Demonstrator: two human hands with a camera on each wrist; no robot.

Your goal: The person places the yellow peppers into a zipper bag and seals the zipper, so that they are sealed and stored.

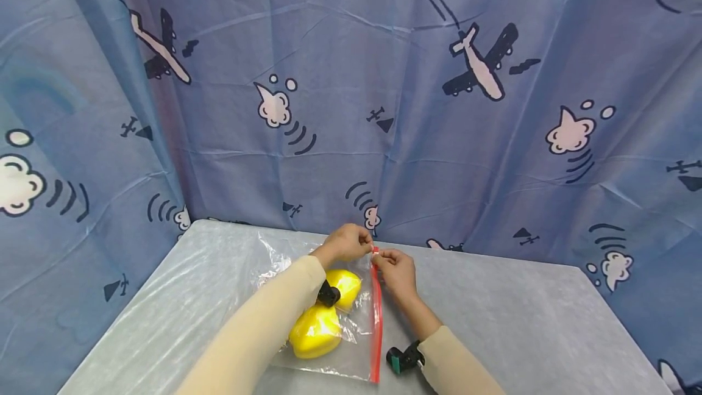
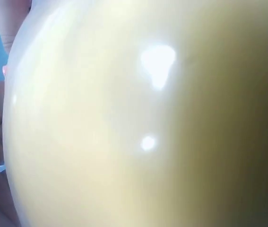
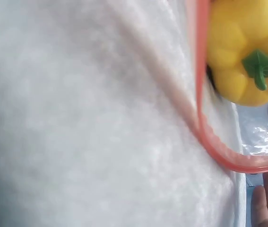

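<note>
A clear zip bag (image 1: 359, 355) with a red zip strip (image 1: 377, 322) lies on the table, its strip toward the right. Inside are two yellow things. One is a yellow bell pepper (image 3: 235, 42) with a green stem in the right wrist view; the head view shows a lower yellow piece (image 1: 315, 337) and an upper yellow piece (image 1: 347, 285). At the strip's far end, my left hand (image 1: 345, 242) pinches the bag's corner. Close beside it, my right hand (image 1: 397, 272) pinches the same end of the strip. A blurred yellow surface (image 2: 91, 118) fills most of the left wrist view.
A pale grey cover lies over the table (image 1: 493, 322). Behind its far edge hangs a blue curtain (image 1: 329, 108) printed with planes and clouds. Black wrist cameras sit under both forearms, the left one (image 1: 329, 294) over the bag and the right one (image 1: 403, 358) right of the strip.
</note>
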